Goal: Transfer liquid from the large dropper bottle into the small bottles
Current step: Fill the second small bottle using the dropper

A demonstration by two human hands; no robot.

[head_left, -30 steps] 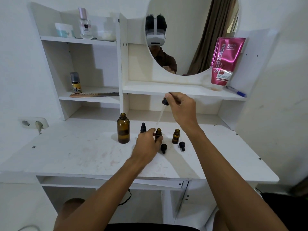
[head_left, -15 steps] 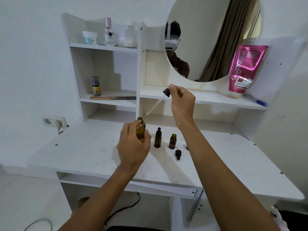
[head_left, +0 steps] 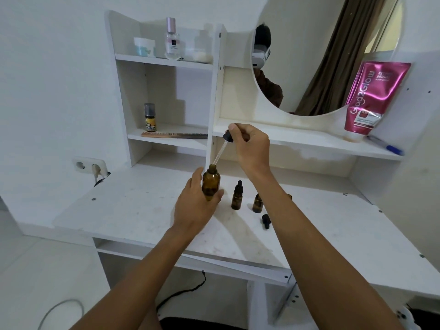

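step: refilling the dropper, tip's right at the mouth of the big amber glass bottle [head_left: 211,184]
left hand [head_left: 194,206]: wrapped round that bottle, lifted off the white bench [head_left: 133,210]
right hand [head_left: 250,145]: fingers pinching the glass pipette's black rubber bulb [head_left: 228,136]
next: sink the tip straight in, squeeze and release, then over to the small amber bottles [head_left: 257,203]

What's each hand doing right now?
Left hand: closed around the large amber bottle.
Right hand: pinching the dropper, tip at the bottle's mouth.
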